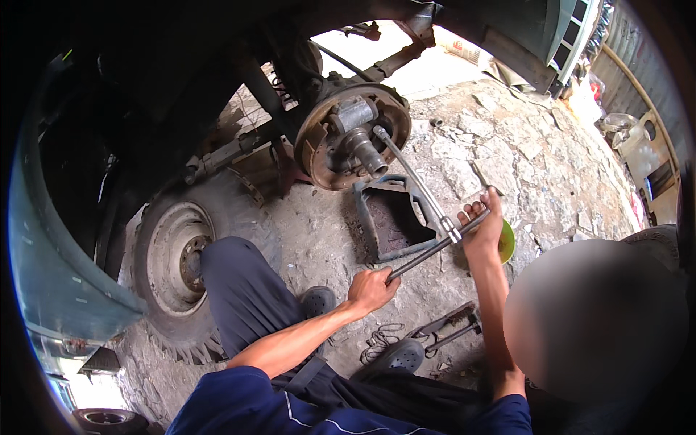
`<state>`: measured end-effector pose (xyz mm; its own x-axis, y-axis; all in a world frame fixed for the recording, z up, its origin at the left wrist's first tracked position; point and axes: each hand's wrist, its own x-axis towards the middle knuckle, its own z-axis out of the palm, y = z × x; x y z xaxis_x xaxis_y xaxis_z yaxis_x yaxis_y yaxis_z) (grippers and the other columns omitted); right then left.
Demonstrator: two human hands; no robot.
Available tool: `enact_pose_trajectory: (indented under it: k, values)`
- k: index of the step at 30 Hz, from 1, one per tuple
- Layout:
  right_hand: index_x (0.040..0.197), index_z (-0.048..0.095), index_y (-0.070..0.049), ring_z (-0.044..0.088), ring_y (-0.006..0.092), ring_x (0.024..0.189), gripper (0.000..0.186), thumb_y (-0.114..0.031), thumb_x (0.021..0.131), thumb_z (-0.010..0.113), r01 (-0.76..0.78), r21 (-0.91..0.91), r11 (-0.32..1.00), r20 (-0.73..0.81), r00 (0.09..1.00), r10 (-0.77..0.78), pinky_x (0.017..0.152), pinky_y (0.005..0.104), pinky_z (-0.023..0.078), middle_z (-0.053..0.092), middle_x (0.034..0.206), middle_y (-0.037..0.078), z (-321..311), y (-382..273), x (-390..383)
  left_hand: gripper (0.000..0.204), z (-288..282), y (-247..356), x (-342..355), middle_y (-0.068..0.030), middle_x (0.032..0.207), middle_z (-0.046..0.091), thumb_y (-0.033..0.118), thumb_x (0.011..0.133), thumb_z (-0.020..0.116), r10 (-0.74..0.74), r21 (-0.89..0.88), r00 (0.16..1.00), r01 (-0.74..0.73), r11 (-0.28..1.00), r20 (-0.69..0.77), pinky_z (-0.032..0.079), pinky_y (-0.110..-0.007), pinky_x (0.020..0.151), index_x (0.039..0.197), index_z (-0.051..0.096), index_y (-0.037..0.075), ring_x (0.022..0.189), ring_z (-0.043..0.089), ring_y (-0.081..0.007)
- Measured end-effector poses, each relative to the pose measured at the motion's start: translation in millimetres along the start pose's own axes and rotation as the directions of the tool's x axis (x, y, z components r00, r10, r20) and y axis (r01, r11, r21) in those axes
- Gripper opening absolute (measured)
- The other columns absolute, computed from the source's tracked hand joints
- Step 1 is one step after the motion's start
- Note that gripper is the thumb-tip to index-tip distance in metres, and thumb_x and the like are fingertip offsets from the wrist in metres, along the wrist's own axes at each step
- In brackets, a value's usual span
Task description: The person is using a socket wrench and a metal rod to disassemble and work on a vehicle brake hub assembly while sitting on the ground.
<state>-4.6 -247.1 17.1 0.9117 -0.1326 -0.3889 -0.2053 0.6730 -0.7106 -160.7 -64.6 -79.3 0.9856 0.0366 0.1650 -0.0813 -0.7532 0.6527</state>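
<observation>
My left hand (371, 288) grips the near end of a steel cross bar (428, 254). My right hand (482, 223) grips its far end. The bar passes through the end of a long socket wrench (413, 181), whose shaft runs up to the axle stub of a bare wheel hub (341, 141). The hub's rusty round backing plate hangs under the raised vehicle's wheel arch. Both hands are apart, one on each side of the wrench shaft.
A removed wheel with tyre (177, 254) lies at the left beside my leg in dark trousers. A grey metal stand (388, 217) sits under the hub. A green bowl (507, 243), loose tools (449, 330) and wire lie on cracked stone ground. A blurred round patch (594, 319) fills the lower right.
</observation>
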Motion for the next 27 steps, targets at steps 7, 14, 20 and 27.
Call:
enact_pose_trajectory:
  k: [7,14,20,27]
  values:
    - [0.077,0.042,-0.011,0.035,0.0148,0.044,0.036,-0.041,0.088,0.059,-0.189,-0.198,0.962,-0.3,0.946,0.124,0.041,0.0318,0.032,0.035,0.055,0.001,6,-12,19,0.028,3,8,1,-0.0175,0.053,0.055,0.026,0.08,0.066,-0.052,-0.044,0.997,0.054,0.998,0.054,0.044,-0.044,0.047,0.067,0.058,0.003,0.053,0.059,-0.0364]
    - [0.074,0.045,-0.011,0.028,0.0145,0.043,0.028,-0.031,0.086,0.058,-0.173,-0.129,0.976,-0.436,0.894,0.101,0.042,0.0324,0.026,0.03,0.055,0.0,10,-19,22,0.03,8,11,4,-0.0188,0.054,0.056,0.027,0.083,0.063,0.036,-0.03,0.999,-0.036,0.999,-0.002,0.045,-0.047,0.048,0.065,0.058,0.003,0.053,0.06,-0.0381]
    - [0.072,0.045,-0.009,0.031,0.0148,0.044,0.026,-0.022,0.081,0.065,-0.155,-0.202,0.967,-0.438,0.897,0.052,0.042,0.0329,0.028,0.034,0.054,0.001,19,-5,19,0.03,4,-2,0,-0.0199,0.055,0.057,0.029,0.082,0.062,0.018,-0.005,1.0,-0.018,1.0,-0.016,0.048,-0.048,0.051,0.069,0.059,0.002,0.055,0.06,-0.0393]
    - [0.07,0.05,-0.007,0.03,0.0149,0.043,0.008,-0.008,0.074,0.057,-0.019,-0.618,0.786,-0.329,0.914,-0.236,0.041,0.0318,0.03,0.034,0.055,0.002,-60,-8,96,0.029,72,-7,11,-0.0195,0.058,0.059,0.032,0.08,0.062,0.109,-0.062,0.988,-0.116,0.991,-0.109,0.05,-0.047,0.056,0.072,0.061,0.004,0.059,0.061,-0.039]
